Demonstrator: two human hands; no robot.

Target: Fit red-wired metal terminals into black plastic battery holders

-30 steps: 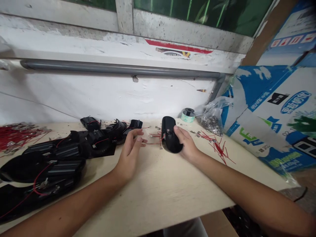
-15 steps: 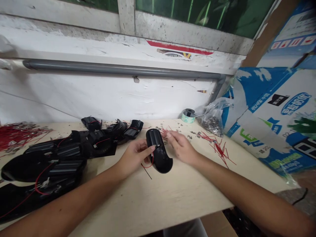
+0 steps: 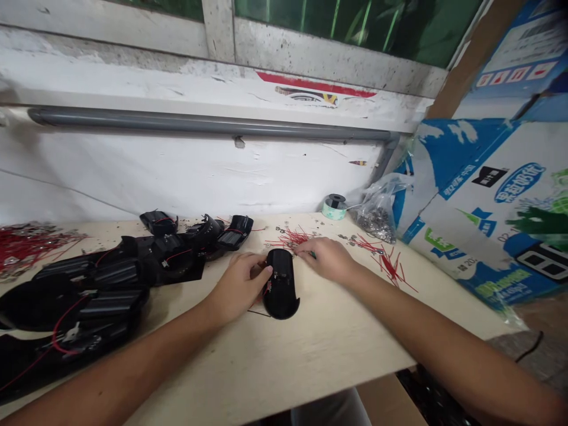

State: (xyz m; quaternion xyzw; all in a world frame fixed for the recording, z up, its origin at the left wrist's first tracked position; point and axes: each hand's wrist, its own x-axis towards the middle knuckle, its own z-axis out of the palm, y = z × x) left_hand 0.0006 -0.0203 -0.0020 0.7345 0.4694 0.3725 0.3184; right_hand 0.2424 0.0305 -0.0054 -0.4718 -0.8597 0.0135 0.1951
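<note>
My left hand (image 3: 242, 281) grips a black plastic housing (image 3: 283, 293) by its left side, thumb on the edge and fingers behind. The housing has a rounded near end, and a thin red wire shows beside my thumb. To the right of it, my right hand (image 3: 328, 258) is closed, thumb and fingertips pinched together low over the table. A bit of something green shows within those fingers, too small to name. Just beyond the fingertips lies a loose bunch of red wires (image 3: 295, 236) with small metal pieces.
Several black housings with red wires (image 3: 118, 269) are heaped at left, beside a red wire pile (image 3: 26, 242). More red wires (image 3: 393, 266) lie at right. Behind are a green tape roll (image 3: 334, 208) and a clear bag of metal parts (image 3: 377, 216). A blue-white carton (image 3: 488, 189) borders the right.
The housing has turned straighter and moved slightly nearer to me. My right hand's fingertips have moved down and away from its side, and the green thing now shows in them. The view has shifted slightly.
</note>
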